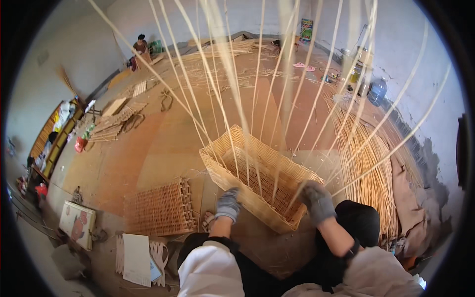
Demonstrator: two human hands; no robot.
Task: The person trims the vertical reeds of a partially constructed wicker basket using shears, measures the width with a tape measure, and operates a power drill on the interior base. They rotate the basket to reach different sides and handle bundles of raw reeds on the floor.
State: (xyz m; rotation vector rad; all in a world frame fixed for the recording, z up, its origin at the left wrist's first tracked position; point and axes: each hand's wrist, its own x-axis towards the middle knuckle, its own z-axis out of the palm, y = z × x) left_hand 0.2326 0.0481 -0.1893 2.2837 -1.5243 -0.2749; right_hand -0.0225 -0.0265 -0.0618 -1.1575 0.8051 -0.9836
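A rectangular wicker basket [223,172] sits at an angle in front of my legs, its open top facing up. Long pale canes [313,106] rise from it and fan out high, several of them blurred. At the basket's near left wall, my left hand [229,204] in a grey glove has its fingers closed against the weave. Over the right-hand corner of the rim is my right hand [318,200], also gloved, with its fingers bent around the edge. The fingertips of that hand are partly hidden, and I cannot make out whether a cane lies in them too.
A bundle of loose canes [373,173] lies along the right. Left of me rest a woven wicker panel [161,208], a white sheet [136,260] and a picture-fronted box [77,223]. A person [140,48] sits far left. A water jug [377,92] stands by the right wall.
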